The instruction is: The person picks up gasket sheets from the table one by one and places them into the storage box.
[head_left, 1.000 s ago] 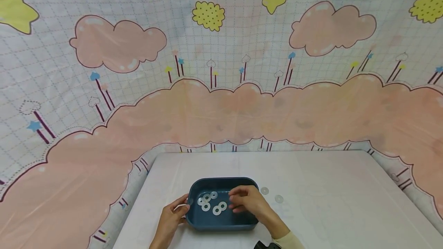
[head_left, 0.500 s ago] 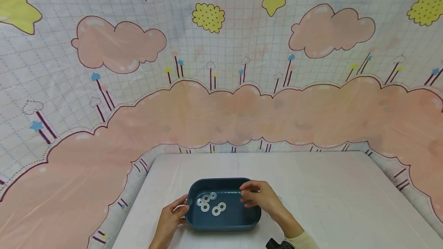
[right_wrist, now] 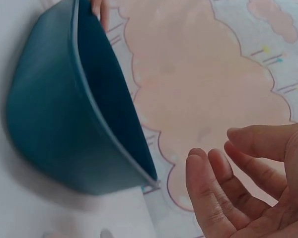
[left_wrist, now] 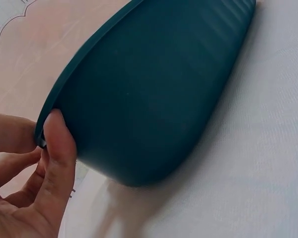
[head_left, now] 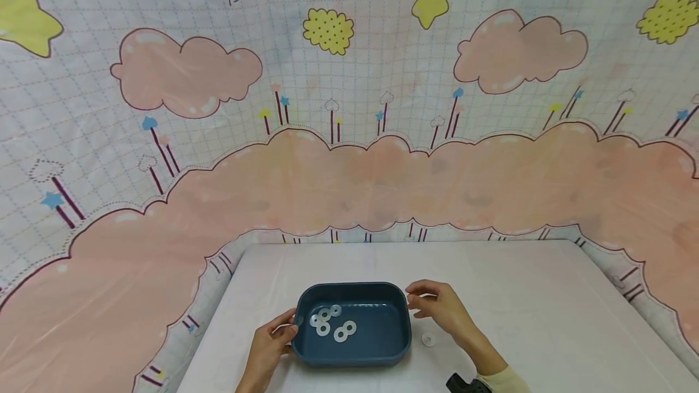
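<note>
A dark blue rectangular plastic bin stands on the white table in the head view. Several flat white washers lie inside it, mostly towards its left half. My left hand grips the bin's left rim; in the left wrist view the thumb presses its outer wall. Just off the bin's right edge is my right hand, above the table. Its fingers are loosely bent, with nothing between them in the right wrist view. One pale washer lies on the table between the bin and the right forearm.
The white tabletop stretches right of and behind the bin. A patterned cloth with clouds and stars hangs behind and beside the table. A black device sits at the right wrist.
My right hand has moved right, from over the inside of the bin to outside its right edge. A washer on the table has come into sight. The left hand keeps its hold.
</note>
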The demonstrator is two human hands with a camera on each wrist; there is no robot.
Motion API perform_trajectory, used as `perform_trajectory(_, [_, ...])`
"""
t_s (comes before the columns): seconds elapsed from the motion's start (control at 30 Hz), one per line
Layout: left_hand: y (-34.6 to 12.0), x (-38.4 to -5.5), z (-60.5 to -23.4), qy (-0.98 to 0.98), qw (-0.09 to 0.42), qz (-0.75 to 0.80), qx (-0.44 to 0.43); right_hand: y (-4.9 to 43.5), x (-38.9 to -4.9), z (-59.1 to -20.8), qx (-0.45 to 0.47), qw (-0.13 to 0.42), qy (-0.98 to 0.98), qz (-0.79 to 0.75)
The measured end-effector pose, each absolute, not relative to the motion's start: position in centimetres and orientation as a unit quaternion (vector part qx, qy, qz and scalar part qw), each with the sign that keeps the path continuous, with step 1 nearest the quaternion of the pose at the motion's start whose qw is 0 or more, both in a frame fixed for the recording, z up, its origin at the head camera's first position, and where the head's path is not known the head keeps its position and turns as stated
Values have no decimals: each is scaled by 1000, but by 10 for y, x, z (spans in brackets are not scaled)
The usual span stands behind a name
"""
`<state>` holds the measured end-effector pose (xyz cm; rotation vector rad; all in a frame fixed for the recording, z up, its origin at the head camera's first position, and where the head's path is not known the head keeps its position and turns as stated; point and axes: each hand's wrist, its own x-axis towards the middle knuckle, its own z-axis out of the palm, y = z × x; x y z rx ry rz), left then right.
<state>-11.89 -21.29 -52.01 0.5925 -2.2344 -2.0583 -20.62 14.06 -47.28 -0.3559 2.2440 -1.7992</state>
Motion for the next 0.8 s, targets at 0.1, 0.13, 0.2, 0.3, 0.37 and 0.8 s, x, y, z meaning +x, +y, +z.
perform_trajectory(0.1, [-212,-118,-520,-722,29,-663,194,149,-207,-476,-111,114,776,-610])
perform_trajectory(0.13, [-211,-117,-520,-724,30,-662,195,152,-208,-477,-110,111,778,-609])
perform_trajectory(0.2, [-210,-117,-521,-725,32,-659,198,158,-208,-479,-110,107,780,-607])
perform_trajectory(0.3, [-210,-117,-522,-729,35,-654,199,166,-210,-483,-108,96,785,-603])
perform_trajectory(0.37, [-212,-118,-523,-732,37,-650,199,169,-211,-486,-99,87,790,-599])
perform_trajectory(0.8, [-213,-122,-521,-739,40,-645,192,189,-218,-503,-64,54,826,-558])
